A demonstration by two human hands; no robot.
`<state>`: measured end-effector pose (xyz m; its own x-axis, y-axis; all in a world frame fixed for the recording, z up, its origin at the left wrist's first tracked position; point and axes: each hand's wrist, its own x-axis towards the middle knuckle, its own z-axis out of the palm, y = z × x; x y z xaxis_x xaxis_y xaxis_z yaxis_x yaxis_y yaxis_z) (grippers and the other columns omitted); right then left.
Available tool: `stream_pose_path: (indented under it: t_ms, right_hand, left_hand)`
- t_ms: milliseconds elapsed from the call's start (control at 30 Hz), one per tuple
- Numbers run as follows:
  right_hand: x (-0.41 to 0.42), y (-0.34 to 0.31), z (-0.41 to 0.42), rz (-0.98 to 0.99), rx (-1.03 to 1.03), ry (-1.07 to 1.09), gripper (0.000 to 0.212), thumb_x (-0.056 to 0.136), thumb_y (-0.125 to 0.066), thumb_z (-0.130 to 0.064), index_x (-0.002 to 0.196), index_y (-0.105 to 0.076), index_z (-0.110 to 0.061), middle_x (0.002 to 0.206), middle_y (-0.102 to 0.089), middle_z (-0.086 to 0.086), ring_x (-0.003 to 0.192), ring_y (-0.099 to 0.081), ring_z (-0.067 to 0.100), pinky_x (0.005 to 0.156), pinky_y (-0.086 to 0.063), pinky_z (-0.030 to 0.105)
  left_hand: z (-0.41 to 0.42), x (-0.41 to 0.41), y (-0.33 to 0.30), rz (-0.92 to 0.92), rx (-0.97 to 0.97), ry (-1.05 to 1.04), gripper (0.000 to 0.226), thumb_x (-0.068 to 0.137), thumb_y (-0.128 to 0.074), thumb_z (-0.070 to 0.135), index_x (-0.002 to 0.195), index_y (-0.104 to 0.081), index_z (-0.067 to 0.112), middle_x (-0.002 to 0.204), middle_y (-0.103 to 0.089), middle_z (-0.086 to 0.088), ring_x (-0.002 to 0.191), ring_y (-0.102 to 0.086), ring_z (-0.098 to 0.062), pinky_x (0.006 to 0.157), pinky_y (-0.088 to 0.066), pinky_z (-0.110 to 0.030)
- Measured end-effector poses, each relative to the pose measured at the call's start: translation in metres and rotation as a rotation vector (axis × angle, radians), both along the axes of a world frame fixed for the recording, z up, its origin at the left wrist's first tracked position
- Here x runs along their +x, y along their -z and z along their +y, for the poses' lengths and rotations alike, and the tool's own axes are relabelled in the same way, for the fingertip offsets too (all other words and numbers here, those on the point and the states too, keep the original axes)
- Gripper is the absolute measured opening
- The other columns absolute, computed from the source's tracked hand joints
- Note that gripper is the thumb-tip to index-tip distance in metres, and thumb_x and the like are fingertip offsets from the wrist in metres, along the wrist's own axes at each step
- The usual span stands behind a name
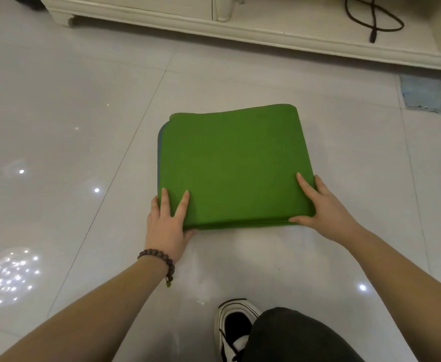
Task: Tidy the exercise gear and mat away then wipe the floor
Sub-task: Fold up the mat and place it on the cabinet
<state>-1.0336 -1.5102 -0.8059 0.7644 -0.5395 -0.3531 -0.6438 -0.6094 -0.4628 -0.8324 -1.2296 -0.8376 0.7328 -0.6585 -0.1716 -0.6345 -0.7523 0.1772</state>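
A green exercise mat (pixel 233 165), folded into a thick square with a blue underside showing at its left edge, lies on the glossy white tiled floor (pixel 70 139). My left hand (pixel 167 220) holds the mat's near left corner, fingers flat on top and thumb tucked under the edge. My right hand (pixel 321 205) holds the near right corner the same way, fingers over the top and side, thumb along the front edge.
A cream cabinet base (pixel 240 30) runs along the back, with a dark cable (pixel 373 19) looped on its shelf. A blue-grey cloth (pixel 431 95) lies on the floor at the right. My knee and a black-and-white shoe (pixel 236 327) are at the bottom.
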Motion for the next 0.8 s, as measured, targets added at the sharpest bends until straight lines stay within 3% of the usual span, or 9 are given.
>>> stream_pose_path:
  t_ms: [67, 133, 200, 300, 433, 533, 633, 800]
  right_hand:
    - [0.001, 0.002, 0.002, 0.021, -0.007, -0.013, 0.108, 0.075, -0.078, -0.033, 0.146, 0.002, -0.043, 0.158, 0.005, 0.015, 0.145, -0.011, 0.028, 0.116, -0.019, 0.034]
    - [0.005, 0.000, 0.003, 0.009, 0.025, 0.017, 0.110, 0.072, -0.081, -0.027, 0.148, -0.002, -0.041, 0.158, 0.003, 0.016, 0.145, -0.015, 0.028, 0.114, -0.019, 0.031]
    - [0.008, -0.007, 0.002, -0.017, 0.070, 0.054, 0.109, 0.071, -0.082, -0.025, 0.148, -0.007, -0.040, 0.158, -0.002, 0.015, 0.144, -0.018, 0.027, 0.113, -0.019, 0.027]
    - [0.009, -0.018, 0.000, -0.076, 0.074, 0.096, 0.102, 0.071, -0.082, -0.023, 0.148, -0.016, -0.040, 0.155, -0.017, 0.014, 0.140, -0.026, 0.029, 0.112, -0.021, 0.028]
    - [-0.001, -0.019, 0.001, -0.169, -0.052, 0.160, 0.092, 0.074, -0.079, -0.023, 0.146, -0.025, -0.038, 0.149, -0.030, 0.016, 0.134, -0.034, 0.032, 0.112, -0.027, 0.035]
    - [-0.009, 0.001, 0.014, -0.165, -0.067, 0.175, 0.093, 0.078, -0.076, -0.021, 0.147, -0.017, -0.037, 0.149, -0.026, 0.021, 0.134, -0.034, 0.036, 0.112, -0.028, 0.036]
    - [-0.010, 0.017, 0.030, -0.158, 0.062, 0.189, 0.104, 0.075, -0.079, -0.023, 0.146, -0.006, -0.046, 0.149, -0.019, 0.017, 0.134, -0.033, 0.033, 0.112, -0.025, 0.033]
    - [-0.007, 0.010, 0.026, -0.185, 0.143, 0.227, 0.111, 0.069, -0.083, -0.027, 0.144, -0.005, -0.048, 0.141, -0.026, 0.016, 0.127, -0.040, 0.031, 0.108, -0.027, 0.030]
  left_hand:
    - [-0.004, 0.005, 0.002, 0.091, 0.070, -0.005, 0.100, 0.080, -0.067, 0.055, 0.151, 0.002, 0.040, 0.159, 0.012, -0.017, 0.142, -0.007, -0.045, 0.113, -0.026, -0.053]
    - [-0.012, 0.015, -0.004, 0.143, 0.092, -0.017, 0.105, 0.076, -0.069, 0.058, 0.148, 0.008, 0.047, 0.158, 0.018, -0.011, 0.138, -0.017, -0.043, 0.111, -0.032, -0.048]
    - [-0.017, 0.023, -0.013, 0.169, 0.087, -0.016, 0.105, 0.074, -0.071, 0.058, 0.148, 0.003, 0.049, 0.159, 0.014, -0.008, 0.130, -0.029, -0.039, 0.106, -0.038, -0.044]
    - [-0.012, 0.033, -0.022, 0.167, 0.026, -0.007, 0.102, 0.071, -0.075, 0.056, 0.150, -0.012, 0.045, 0.160, 0.002, -0.009, 0.129, -0.031, -0.038, 0.108, -0.033, -0.044]
    - [-0.003, 0.039, -0.031, 0.073, -0.206, 0.052, 0.098, 0.061, -0.081, 0.053, 0.146, -0.036, 0.034, 0.156, -0.017, -0.014, 0.129, -0.031, -0.038, 0.109, -0.032, -0.049]
    - [-0.006, 0.048, -0.028, 0.213, -0.156, 0.073, 0.105, 0.057, -0.086, 0.048, 0.147, -0.033, 0.035, 0.156, -0.007, -0.010, 0.135, -0.026, -0.037, 0.114, -0.029, -0.047]
    - [-0.008, 0.055, -0.023, 0.425, -0.114, 0.048, 0.110, 0.058, -0.089, 0.037, 0.148, -0.027, 0.035, 0.153, 0.004, -0.005, 0.138, -0.025, -0.032, 0.116, -0.027, -0.038]
    - [-0.004, 0.053, -0.031, 0.374, -0.242, 0.045, 0.102, 0.059, -0.089, 0.031, 0.146, -0.036, 0.029, 0.153, -0.004, -0.007, 0.140, -0.023, -0.026, 0.115, -0.022, -0.028]
